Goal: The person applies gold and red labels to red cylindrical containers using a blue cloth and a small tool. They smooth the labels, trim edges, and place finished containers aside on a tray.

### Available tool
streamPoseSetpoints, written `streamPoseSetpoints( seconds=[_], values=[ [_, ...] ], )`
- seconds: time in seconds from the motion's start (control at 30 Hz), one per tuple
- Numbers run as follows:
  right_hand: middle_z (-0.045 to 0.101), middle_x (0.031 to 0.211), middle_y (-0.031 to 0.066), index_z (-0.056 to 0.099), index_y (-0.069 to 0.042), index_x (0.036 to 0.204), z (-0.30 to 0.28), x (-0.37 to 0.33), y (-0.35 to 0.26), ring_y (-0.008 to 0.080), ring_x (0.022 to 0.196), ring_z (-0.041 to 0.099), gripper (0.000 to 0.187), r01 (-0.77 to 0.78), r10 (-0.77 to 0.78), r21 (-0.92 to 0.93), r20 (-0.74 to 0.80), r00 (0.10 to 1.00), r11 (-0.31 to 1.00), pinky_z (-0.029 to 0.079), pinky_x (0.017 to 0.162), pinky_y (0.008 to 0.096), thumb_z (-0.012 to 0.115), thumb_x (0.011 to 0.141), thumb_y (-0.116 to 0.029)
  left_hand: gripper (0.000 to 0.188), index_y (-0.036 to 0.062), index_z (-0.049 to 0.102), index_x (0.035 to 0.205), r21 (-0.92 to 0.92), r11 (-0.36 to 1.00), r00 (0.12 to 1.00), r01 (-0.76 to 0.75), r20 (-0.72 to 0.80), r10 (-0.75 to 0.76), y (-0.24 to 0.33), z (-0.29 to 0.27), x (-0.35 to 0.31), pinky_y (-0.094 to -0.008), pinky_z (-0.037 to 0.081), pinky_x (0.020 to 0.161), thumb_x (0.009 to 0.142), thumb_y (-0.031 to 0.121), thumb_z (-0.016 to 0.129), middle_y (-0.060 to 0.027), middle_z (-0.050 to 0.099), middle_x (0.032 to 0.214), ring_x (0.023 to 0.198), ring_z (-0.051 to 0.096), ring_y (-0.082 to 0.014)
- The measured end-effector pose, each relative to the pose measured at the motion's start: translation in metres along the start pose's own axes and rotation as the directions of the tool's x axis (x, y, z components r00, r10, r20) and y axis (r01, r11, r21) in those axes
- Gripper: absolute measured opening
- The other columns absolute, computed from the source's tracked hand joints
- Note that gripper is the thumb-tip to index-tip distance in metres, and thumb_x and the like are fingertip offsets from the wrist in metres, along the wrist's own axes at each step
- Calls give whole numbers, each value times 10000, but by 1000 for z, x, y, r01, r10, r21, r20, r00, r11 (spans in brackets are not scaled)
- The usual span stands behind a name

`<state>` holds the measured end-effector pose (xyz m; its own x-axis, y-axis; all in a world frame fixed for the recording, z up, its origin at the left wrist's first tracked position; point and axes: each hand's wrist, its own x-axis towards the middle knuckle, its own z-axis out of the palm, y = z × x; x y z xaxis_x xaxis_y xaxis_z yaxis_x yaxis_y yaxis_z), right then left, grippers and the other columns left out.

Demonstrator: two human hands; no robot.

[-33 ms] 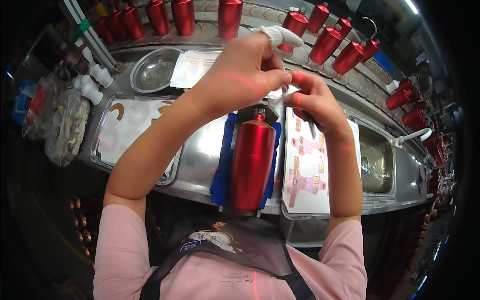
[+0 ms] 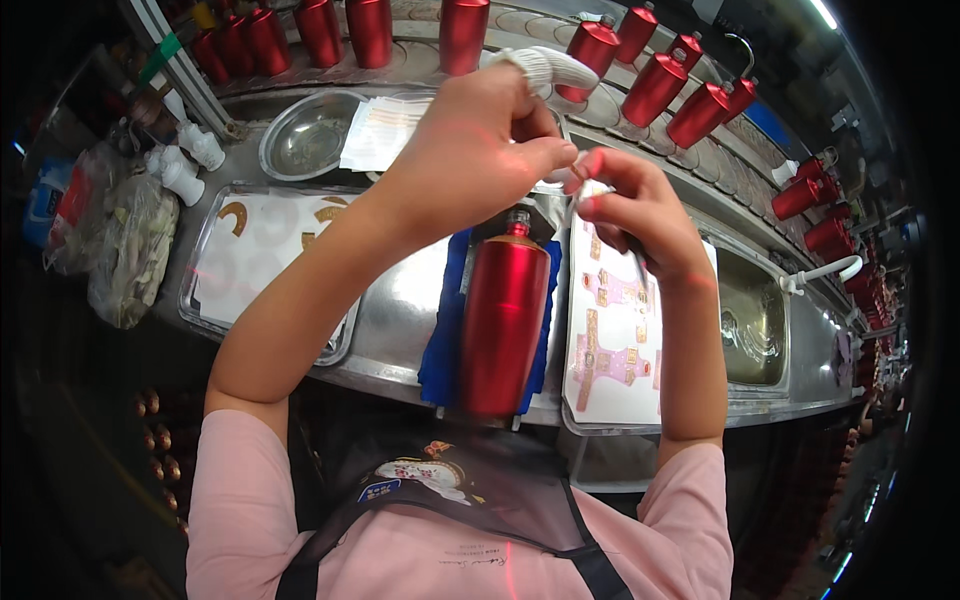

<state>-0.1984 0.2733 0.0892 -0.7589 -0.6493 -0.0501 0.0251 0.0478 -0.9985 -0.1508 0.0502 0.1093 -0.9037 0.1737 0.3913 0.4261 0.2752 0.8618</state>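
My left hand [image 2: 485, 140] is raised above the table, a white knitted cover on one finger, thumb and fingertips pinched together; what they hold is too small to make out. Close by on its right, my right hand [image 2: 645, 210] is closed on a small crumpled white scrap [image 2: 594, 191]. A thin dark tool [image 2: 640, 266] sticks out below its fingers. Beneath both hands a glossy red bottle [image 2: 505, 325] with a bare threaded neck lies, neck away from me, on a blue cloth [image 2: 440, 350].
Right of the bottle is a tray with pink-and-gold decals [image 2: 612, 365], then a sink [image 2: 755, 340] with a white faucet [image 2: 825, 273]. On the left, a metal tray [image 2: 190, 290] holds gold arc decals; behind it sits a steel bowl [image 2: 275, 150]. Red bottles [image 2: 465, 35] line the conveyor.
My right hand has shifted slightly right and turned, showing more of the white scrap. My left hand has moved a little left. The bottle stays put.
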Motion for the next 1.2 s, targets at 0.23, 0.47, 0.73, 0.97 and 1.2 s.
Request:
streamPoseSetpoints(
  seconds=[0.23, 0.47, 0.73, 0.97, 1.2],
  values=[
    [666, 875, 6, 702, 6, 930, 34, -130, 19, 18, 701, 530, 117, -208, 215, 63, -157, 964, 976, 403, 595, 178, 743, 917, -103, 441, 18, 591, 1324, -262, 937, 954, 231, -130, -272, 16, 47, -132, -220, 495, 711, 896, -42, 680, -18, 665, 864, 788, 617, -56],
    [584, 744, -63, 681, -18, 870, 99, -164, 86, -12, 647, 475, 115, -227, 185, -148, -254, 949, 963, 334, 559, 183, 760, 900, -97, 489, 25, 578, 1365, -290, 889, 851, 353, -296, -435, -6, 82, -228, -184, 447, 655, 897, -35, 709, 16, 678, 852, 729, 570, -13],
    [538, 684, -87, 638, -43, 865, 110, -163, 109, -25, 599, 435, 129, -236, 185, -127, -323, 928, 964, 276, 535, 185, 739, 908, -110, 501, 21, 579, 1366, -299, 867, 831, 398, -283, -479, -35, 79, -242, -177, 412, 646, 884, -31, 704, 13, 659, 874, 707, 519, -11],
    [552, 694, -84, 634, -39, 868, 114, -162, 108, -23, 603, 448, 127, -237, 186, -115, -342, 921, 965, 288, 541, 182, 737, 909, -100, 883, 34, 350, 1542, 122, 945, 949, 303, -134, -287, -44, 45, -229, -388, 407, 1104, 769, 57, 776, -188, 527, 1457, 1333, 528, -300],
    [586, 721, -65, 637, -31, 880, 104, -162, 108, -9, 634, 484, 112, -280, 266, 3, -318, 910, 960, 333, 565, 180, 729, 915, -86, 890, 46, 409, 1537, 298, 947, 989, 118, -115, -87, -53, 74, -228, -414, 337, 1191, 748, 84, 818, -187, 451, 1564, 1466, 411, -342]
  ],
)
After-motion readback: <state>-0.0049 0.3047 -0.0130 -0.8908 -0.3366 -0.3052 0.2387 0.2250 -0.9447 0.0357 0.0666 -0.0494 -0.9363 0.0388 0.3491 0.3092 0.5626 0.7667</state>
